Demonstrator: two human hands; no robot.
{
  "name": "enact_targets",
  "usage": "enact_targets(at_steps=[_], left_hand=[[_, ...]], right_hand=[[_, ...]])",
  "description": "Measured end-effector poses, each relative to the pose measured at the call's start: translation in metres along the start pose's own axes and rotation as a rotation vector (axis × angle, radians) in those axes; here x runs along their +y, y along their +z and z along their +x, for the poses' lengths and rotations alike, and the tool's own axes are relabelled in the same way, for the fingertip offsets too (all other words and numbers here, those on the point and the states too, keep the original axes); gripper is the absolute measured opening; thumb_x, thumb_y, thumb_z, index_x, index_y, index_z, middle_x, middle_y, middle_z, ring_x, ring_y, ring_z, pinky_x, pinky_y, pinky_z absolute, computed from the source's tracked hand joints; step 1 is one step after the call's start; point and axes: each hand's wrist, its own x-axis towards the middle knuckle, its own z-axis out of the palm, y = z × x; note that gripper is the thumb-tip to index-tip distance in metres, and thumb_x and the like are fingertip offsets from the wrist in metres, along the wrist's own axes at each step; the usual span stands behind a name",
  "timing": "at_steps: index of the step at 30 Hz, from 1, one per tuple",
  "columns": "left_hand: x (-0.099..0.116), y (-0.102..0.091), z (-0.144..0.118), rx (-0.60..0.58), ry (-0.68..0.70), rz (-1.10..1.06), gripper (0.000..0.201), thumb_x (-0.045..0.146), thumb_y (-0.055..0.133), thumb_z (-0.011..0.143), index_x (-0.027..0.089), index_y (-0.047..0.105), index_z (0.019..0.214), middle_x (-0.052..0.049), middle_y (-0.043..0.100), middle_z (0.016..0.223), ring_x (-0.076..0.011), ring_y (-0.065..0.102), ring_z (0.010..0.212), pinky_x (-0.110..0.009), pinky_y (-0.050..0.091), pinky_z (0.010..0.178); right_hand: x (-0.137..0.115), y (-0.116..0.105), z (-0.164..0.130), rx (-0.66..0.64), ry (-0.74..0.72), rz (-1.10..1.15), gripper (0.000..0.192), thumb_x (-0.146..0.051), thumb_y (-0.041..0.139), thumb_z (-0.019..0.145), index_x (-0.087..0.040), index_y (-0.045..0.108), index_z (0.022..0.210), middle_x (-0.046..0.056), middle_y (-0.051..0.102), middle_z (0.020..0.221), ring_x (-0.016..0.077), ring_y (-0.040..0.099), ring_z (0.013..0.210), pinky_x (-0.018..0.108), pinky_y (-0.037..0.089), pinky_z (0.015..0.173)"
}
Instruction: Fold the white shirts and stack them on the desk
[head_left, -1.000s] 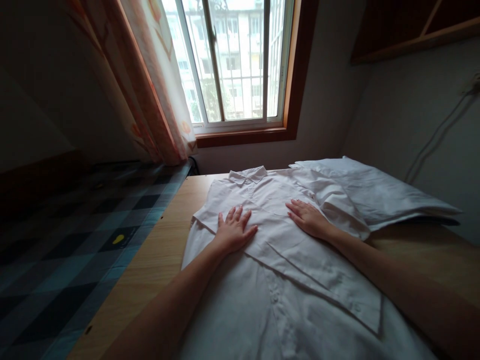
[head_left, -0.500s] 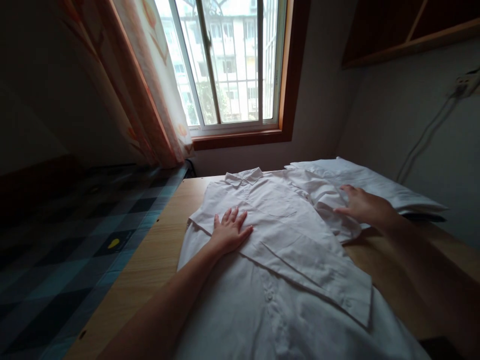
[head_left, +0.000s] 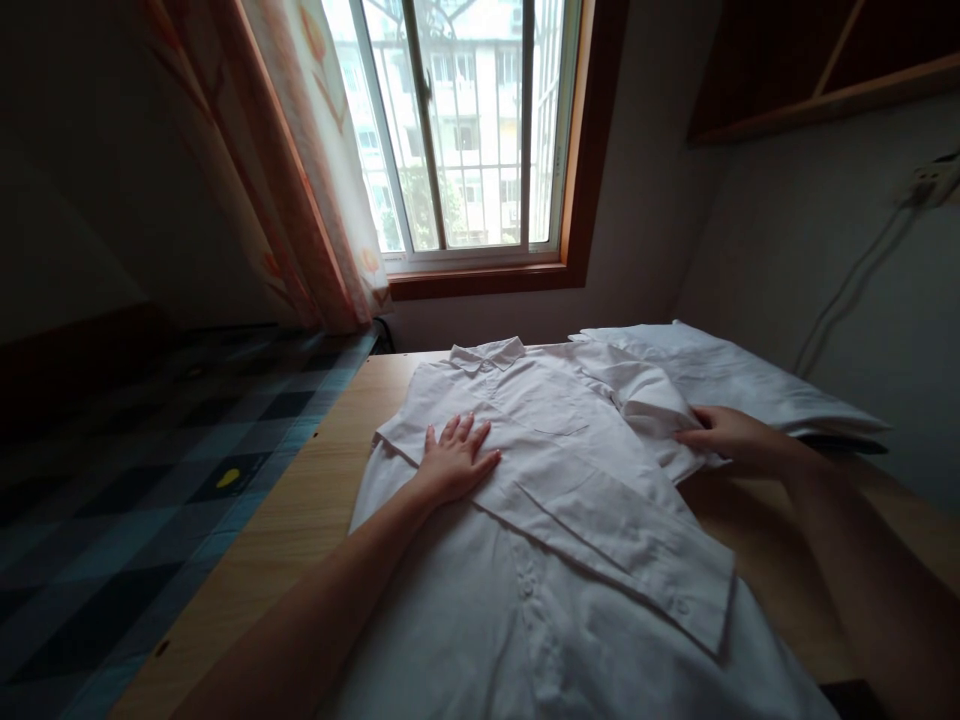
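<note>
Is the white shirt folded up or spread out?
Partly folded. The shirt lies on the table, one sleeve folded across its front.

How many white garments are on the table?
2: a white shirt spread under both hands, and folded white cloth at the far right; more may lie hidden beneath.

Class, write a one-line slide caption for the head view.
Left hand flat on a white shirt on a wooden table; right hand at its sleeve.
</note>
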Motion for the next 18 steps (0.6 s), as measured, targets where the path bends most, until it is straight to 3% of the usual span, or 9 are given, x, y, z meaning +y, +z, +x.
enact_targets(at_steps=[2, 4, 6, 9, 12, 13, 15, 18], left_hand=[[0.0, 0.0, 0.0, 0.002, 0.001, -0.005, 0.069, 0.066, 0.029, 0.094, 0.03, 0.034, 0.153, -0.009, 0.019, 0.164, -0.0312, 0.014, 0.152, -0.064, 0.007, 0.117], [0.0, 0.0, -0.001, 0.004, -0.001, -0.004, 0.069, 0.066, 0.029, 0.095, 0.031, 0.034, 0.153, -0.008, 0.02, 0.164, -0.031, 0.015, 0.152, -0.064, 0.007, 0.117], [-0.001, 0.0, -0.001, 0.005, -0.003, 0.001, 0.069, 0.066, 0.029, 0.095, 0.03, 0.034, 0.153, -0.008, 0.02, 0.164, -0.0307, 0.014, 0.152, -0.064, 0.007, 0.117], [-0.001, 0.001, 0.0, 0.002, -0.002, 0.003, 0.069, 0.067, 0.029, 0.095, 0.03, 0.034, 0.153, -0.008, 0.02, 0.164, -0.0305, 0.014, 0.152, -0.064, 0.007, 0.117], [-0.001, 0.001, 0.001, 0.001, -0.004, 0.003, 0.069, 0.067, 0.028, 0.094, 0.03, 0.034, 0.153, -0.008, 0.019, 0.165, -0.0302, 0.014, 0.152, -0.064, 0.006, 0.117], [-0.001, 0.002, 0.001, 0.003, -0.004, 0.003, 0.069, 0.067, 0.028, 0.094, 0.03, 0.034, 0.153, -0.008, 0.019, 0.165, -0.0301, 0.014, 0.152, -0.064, 0.006, 0.117], [-0.001, 0.001, 0.001, 0.005, -0.006, 0.002, 0.069, 0.067, 0.028, 0.094, 0.03, 0.034, 0.153, -0.008, 0.019, 0.165, -0.0297, 0.013, 0.152, -0.064, 0.006, 0.117], [-0.001, 0.001, 0.0, 0.003, -0.003, 0.0, 0.069, 0.067, 0.028, 0.094, 0.03, 0.034, 0.153, -0.008, 0.019, 0.165, -0.0295, 0.013, 0.152, -0.064, 0.006, 0.117]], right_hand=[[-0.003, -0.004, 0.0, 0.012, -0.023, 0.024, 0.036, -0.039, 0.066, 0.07, -0.016, 0.07, 0.097, 0.008, 0.074, 0.09, 0.0259, 0.068, 0.078, 0.029, 0.052, 0.063], [-0.007, -0.009, 0.0, 0.143, -0.068, -0.022, 0.037, -0.038, 0.064, 0.07, -0.016, 0.068, 0.098, 0.009, 0.073, 0.092, 0.0265, 0.067, 0.079, 0.03, 0.051, 0.066], [-0.011, -0.014, -0.002, 0.341, -0.06, -0.116, 0.033, -0.038, 0.062, 0.072, -0.016, 0.066, 0.096, 0.011, 0.072, 0.09, 0.0281, 0.065, 0.078, 0.034, 0.05, 0.069], [-0.013, -0.019, -0.006, 0.737, -0.008, -0.262, 0.026, -0.037, 0.059, 0.076, -0.019, 0.061, 0.095, 0.014, 0.069, 0.088, 0.0308, 0.063, 0.08, 0.039, 0.048, 0.074], [-0.009, -0.023, -0.008, 1.043, -0.044, -0.293, 0.028, -0.033, 0.055, 0.08, -0.02, 0.057, 0.105, 0.015, 0.068, 0.098, 0.0312, 0.063, 0.089, 0.04, 0.048, 0.079], [-0.006, -0.025, -0.007, 1.084, -0.053, -0.29, 0.031, -0.033, 0.054, 0.081, -0.021, 0.057, 0.109, 0.015, 0.068, 0.1, 0.0308, 0.064, 0.09, 0.04, 0.048, 0.079], [0.002, -0.027, -0.005, 1.04, -0.034, -0.292, 0.034, -0.035, 0.057, 0.081, -0.021, 0.057, 0.112, 0.014, 0.069, 0.098, 0.0305, 0.064, 0.087, 0.04, 0.048, 0.077], [0.018, -0.033, -0.001, 0.757, -0.03, -0.322, 0.031, -0.04, 0.064, 0.078, -0.021, 0.064, 0.102, 0.012, 0.07, 0.087, 0.0295, 0.065, 0.077, 0.039, 0.049, 0.071]])
